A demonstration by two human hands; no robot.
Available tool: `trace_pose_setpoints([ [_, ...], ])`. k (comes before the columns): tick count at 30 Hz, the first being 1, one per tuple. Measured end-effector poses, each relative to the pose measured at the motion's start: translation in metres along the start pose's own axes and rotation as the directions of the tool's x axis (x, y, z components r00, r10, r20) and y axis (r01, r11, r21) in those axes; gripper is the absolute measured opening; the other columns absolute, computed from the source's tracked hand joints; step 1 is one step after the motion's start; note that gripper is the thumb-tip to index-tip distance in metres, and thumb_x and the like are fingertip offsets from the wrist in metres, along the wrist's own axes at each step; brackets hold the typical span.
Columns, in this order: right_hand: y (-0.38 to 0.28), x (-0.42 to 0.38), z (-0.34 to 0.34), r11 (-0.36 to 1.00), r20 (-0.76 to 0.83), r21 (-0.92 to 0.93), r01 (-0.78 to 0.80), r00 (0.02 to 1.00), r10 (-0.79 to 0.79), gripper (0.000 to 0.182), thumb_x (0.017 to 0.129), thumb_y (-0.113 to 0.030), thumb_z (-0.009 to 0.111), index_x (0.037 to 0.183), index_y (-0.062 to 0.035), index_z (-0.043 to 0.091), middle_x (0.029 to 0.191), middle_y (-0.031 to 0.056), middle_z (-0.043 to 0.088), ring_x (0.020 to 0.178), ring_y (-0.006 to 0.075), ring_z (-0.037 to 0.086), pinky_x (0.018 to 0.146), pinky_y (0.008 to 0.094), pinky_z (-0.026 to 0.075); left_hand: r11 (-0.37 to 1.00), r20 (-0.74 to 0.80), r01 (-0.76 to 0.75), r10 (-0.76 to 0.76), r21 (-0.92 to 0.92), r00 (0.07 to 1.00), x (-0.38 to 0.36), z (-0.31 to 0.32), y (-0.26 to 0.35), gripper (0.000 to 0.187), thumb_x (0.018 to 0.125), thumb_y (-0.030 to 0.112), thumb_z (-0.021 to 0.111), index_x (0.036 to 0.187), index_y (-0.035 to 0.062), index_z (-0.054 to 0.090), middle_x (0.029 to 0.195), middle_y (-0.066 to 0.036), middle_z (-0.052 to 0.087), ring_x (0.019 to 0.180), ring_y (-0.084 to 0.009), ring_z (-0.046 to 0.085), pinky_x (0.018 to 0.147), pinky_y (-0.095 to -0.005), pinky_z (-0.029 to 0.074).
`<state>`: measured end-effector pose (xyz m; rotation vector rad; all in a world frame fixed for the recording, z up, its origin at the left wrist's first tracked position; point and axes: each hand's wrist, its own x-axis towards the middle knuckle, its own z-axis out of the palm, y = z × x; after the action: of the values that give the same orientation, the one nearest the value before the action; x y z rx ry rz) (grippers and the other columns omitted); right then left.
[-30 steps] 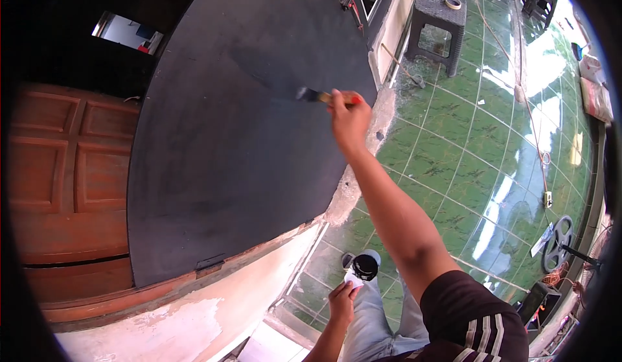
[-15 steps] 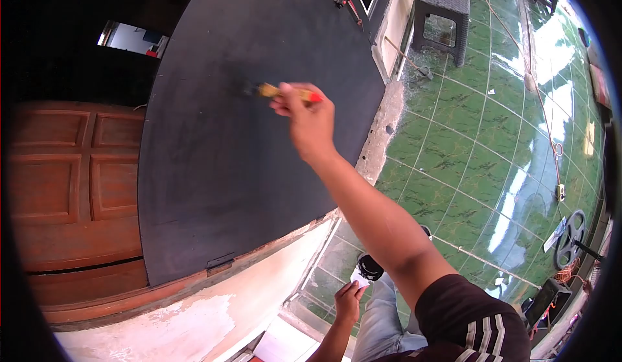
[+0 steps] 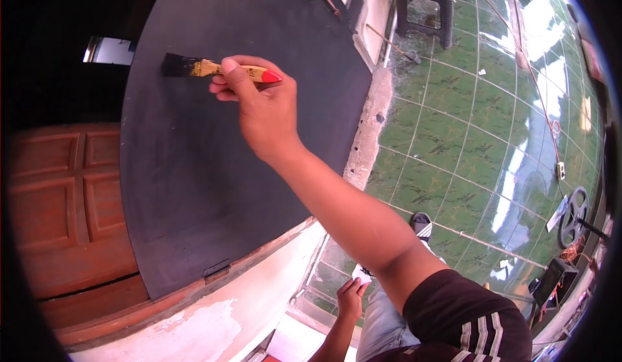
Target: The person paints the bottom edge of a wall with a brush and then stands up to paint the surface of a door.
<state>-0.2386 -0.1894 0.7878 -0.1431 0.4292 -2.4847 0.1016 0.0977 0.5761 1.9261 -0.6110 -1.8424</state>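
My right hand (image 3: 259, 96) is closed round the wooden handle of a paintbrush (image 3: 210, 68) with a red tip. The brush's dark bristles lie against the dark grey panel (image 3: 214, 148), near its upper left edge. Low in the view, my left hand (image 3: 350, 296) grips a white container (image 3: 361, 274) by its side. Most of that container is behind my right arm, with only a bit of dark content visible.
A dark stool (image 3: 424, 5) stands on the green tiled floor (image 3: 440, 128) at the top. Brown panelled wood (image 3: 45, 200) is at the left. A cable runs down the right side, near a grey wheel (image 3: 573, 218). Red wires hang on the panel's top.
My right hand has moved left with the brush, which now reaches closer to the panel's left edge. The view has shifted slightly, and my right arm now covers more of the container.
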Motion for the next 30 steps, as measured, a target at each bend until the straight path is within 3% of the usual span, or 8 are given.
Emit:
trace_pose_setpoints([
  [5, 0.064, 0.003, -0.099, 0.978, -0.345, -0.007, -0.207, 0.919, 0.192, 0.031, 0.094, -0.02, 0.069, 0.109, 0.006, 0.064, 0.095, 0.0132, 0.069, 0.083, 0.0189, 0.07, 0.077, 0.0287, 0.06, 1.0, 0.025, 0.013, -0.014, 0.028, 1.0, 0.006, -0.001, 0.002, 0.018, 0.095, 0.001, 0.06, 0.107, -0.0124, 0.06, 0.109, -0.015, 0.061, 0.101, -0.0228, 0.062, 0.092, -0.0373, 0.056],
  [9, 0.09, -0.003, -0.202, 0.876, -0.734, -0.426, -0.225, 0.652, -0.189, 0.021, 0.093, -0.02, 0.067, 0.097, -0.0007, 0.073, 0.078, 0.0054, 0.07, 0.07, 0.0099, 0.063, 0.067, 0.0278, 0.051, 0.998, 0.003, 0.015, -0.016, 0.068, 1.0, 0.004, 0.006, 0.013, 0.021, 0.095, 0.003, 0.062, 0.113, -0.0074, 0.059, 0.109, -0.01, 0.06, 0.101, -0.018, 0.06, 0.09, -0.0332, 0.053],
  [13, 0.09, -0.013, -0.165, 0.775, -0.536, -0.587, -0.232, 0.83, -0.157, 0.023, 0.094, -0.021, 0.066, 0.1, 0.0009, 0.073, 0.084, 0.0077, 0.072, 0.076, 0.0112, 0.064, 0.072, 0.0295, 0.052, 0.994, 0.004, 0.011, -0.011, 0.111, 1.0, 0.004, 0.007, 0.013, 0.022, 0.093, 0.003, 0.063, 0.113, -0.007, 0.059, 0.106, -0.01, 0.06, 0.098, -0.0165, 0.06, 0.091, -0.0306, 0.052],
  [18, 0.025, -0.03, -0.03, 0.99, -0.061, -0.116, -0.082, 0.995, 0.075, 0.031, 0.095, -0.025, 0.068, 0.106, 0.0035, 0.069, 0.087, 0.0064, 0.071, 0.077, 0.0084, 0.062, 0.072, 0.024, 0.05, 0.998, 0.03, 0.01, -0.012, 0.061, 0.999, 0.0, 0.012, 0.017, 0.011, 0.092, -0.002, 0.059, 0.101, -0.0043, 0.066, 0.1, -0.009, 0.065, 0.097, -0.018, 0.063, 0.084, -0.0305, 0.051],
  [24, 0.08, -0.029, -0.13, 0.949, -0.43, -0.226, -0.218, 0.897, 0.103, 0.028, 0.095, -0.025, 0.068, 0.107, 0.0006, 0.069, 0.092, 0.0067, 0.071, 0.083, 0.0118, 0.068, 0.072, 0.0259, 0.053, 0.996, 0.065, 0.015, -0.02, 0.087, 0.998, 0.012, 0.006, 0.017, 0.013, 0.094, 0.0, 0.058, 0.104, -0.007, 0.063, 0.104, -0.01, 0.063, 0.098, -0.0191, 0.062, 0.09, -0.0317, 0.054],
  [26, 0.117, -0.039, -0.213, 0.763, -0.647, -0.541, -0.353, 0.754, -0.11, 0.023, 0.091, -0.024, 0.07, 0.097, -0.0019, 0.074, 0.08, 0.0072, 0.071, 0.075, 0.0158, 0.066, 0.071, 0.0334, 0.053, 0.995, 0.01, 0.002, -0.003, 0.098, 1.0, 0.014, 0.004, 0.014, 0.014, 0.096, 0.001, 0.058, 0.105, -0.0088, 0.062, 0.107, -0.012, 0.062, 0.099, -0.0202, 0.062, 0.093, -0.0337, 0.055],
  [28, 0.12, -0.049, -0.259, 0.665, -0.786, -0.538, -0.518, 0.592, -0.174, 0.022, 0.089, -0.025, 0.072, 0.095, -0.0038, 0.076, 0.078, 0.0095, 0.072, 0.072, 0.0172, 0.066, 0.07, 0.0346, 0.052, 0.995, -0.016, -0.008, 0.009, 0.101, 1.0, 0.015, -0.001, 0.011, 0.016, 0.096, 0.002, 0.058, 0.105, -0.0101, 0.061, 0.109, -0.014, 0.062, 0.1, -0.021, 0.062, 0.094, -0.0352, 0.055],
  [30, 0.12, -0.054, -0.246, 0.644, -0.729, -0.584, -0.494, 0.668, -0.148, 0.023, 0.089, -0.025, 0.071, 0.096, -0.0034, 0.076, 0.077, 0.011, 0.073, 0.071, 0.0176, 0.067, 0.07, 0.0348, 0.052, 0.995, -0.008, -0.001, 0.002, 0.102, 1.0, 0.012, -0.006, 0.007, 0.017, 0.096, 0.003, 0.059, 0.105, -0.0109, 0.061, 0.11, -0.015, 0.062, 0.1, -0.0216, 0.062, 0.095, -0.0361, 0.056],
])
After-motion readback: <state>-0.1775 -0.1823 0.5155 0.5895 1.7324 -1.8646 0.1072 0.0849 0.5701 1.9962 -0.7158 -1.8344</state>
